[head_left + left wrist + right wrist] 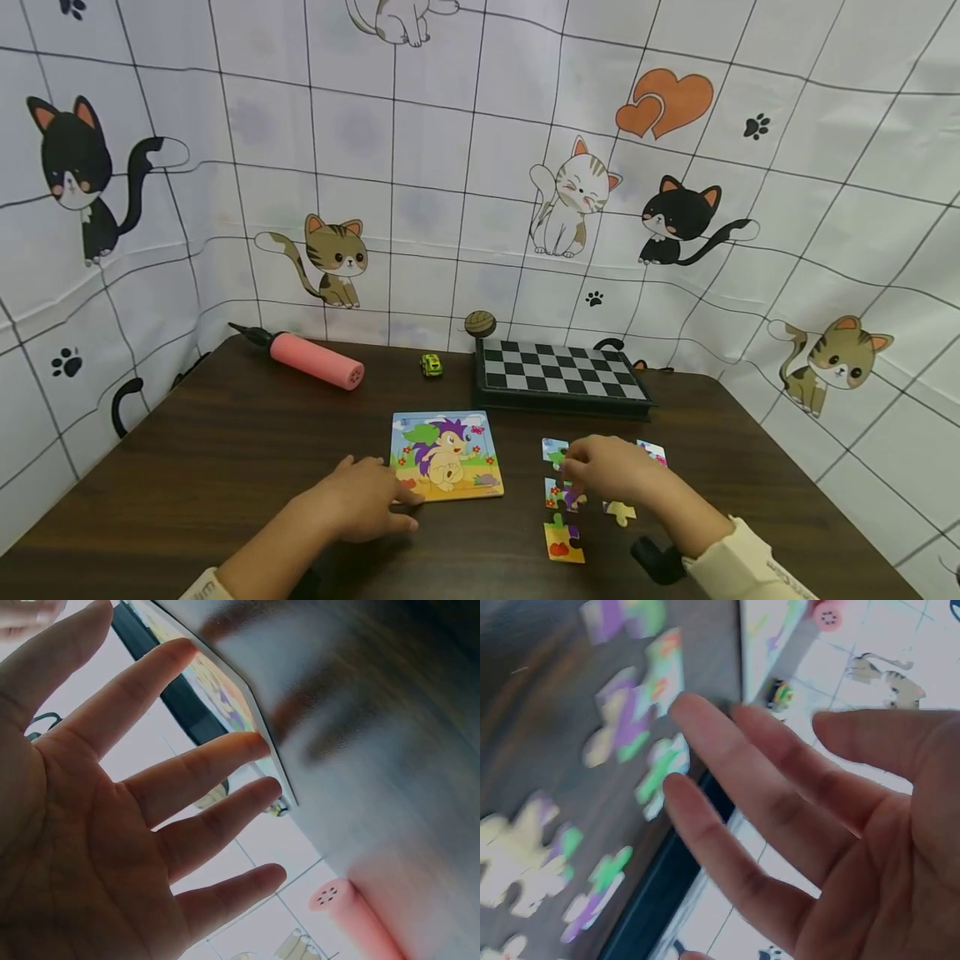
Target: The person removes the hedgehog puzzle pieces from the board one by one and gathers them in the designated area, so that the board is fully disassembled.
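A square hedgehog picture puzzle board (472, 433) lies flat on the table. My left hand (360, 500) is at its lower left corner, fingertips right at the edge; the left wrist view shows that hand's fingers (217, 761) spread and straight. To the right of the board, loose jigsaw pieces are laid out, among them a yellow piece with red shapes (562, 550) and a cream piece (621, 512). Above them hovers my right hand (611, 468), partly covering several. In the right wrist view its fingers (742, 780) are loosely extended with nothing between them.
Behind the pieces is a black-and-white checkered game board (562, 371) with a dark raised frame. A small green toy car (431, 365) stands near the back edge, and a pink hand pump (315, 360) lies at the back left. A cat-print curtain (420, 167) hangs behind the table.
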Available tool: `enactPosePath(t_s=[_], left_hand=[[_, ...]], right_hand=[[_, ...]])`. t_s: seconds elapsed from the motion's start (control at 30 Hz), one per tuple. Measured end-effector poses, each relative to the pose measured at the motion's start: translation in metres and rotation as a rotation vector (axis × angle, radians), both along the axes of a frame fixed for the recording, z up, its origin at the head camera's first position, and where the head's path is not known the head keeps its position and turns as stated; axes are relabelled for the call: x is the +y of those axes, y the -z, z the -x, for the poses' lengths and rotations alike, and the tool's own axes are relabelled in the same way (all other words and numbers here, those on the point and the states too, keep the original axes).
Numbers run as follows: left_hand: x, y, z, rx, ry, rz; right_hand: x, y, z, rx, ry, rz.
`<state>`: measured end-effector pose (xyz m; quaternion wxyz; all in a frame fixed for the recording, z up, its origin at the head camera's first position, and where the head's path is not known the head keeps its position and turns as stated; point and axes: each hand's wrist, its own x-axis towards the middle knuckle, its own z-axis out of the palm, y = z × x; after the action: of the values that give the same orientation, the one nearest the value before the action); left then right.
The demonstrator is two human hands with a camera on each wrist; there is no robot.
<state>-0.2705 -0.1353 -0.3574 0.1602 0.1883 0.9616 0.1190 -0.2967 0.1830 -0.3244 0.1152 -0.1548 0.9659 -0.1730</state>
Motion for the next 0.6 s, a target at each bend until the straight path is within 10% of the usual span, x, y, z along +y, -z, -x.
enactPosePath(t_s=[0.33, 0.6], left_hand=[[0.005, 0.003, -0.005, 0.073, 0.003, -0.01], [0.01, 0.0, -0.007, 0.102, 0.009, 0.038]], right_hand=[[-0.087, 0.017, 0.032, -0.037, -0.205, 0.177], [-0.127, 0.039, 0.046, -0.073, -0.156, 0.07]])
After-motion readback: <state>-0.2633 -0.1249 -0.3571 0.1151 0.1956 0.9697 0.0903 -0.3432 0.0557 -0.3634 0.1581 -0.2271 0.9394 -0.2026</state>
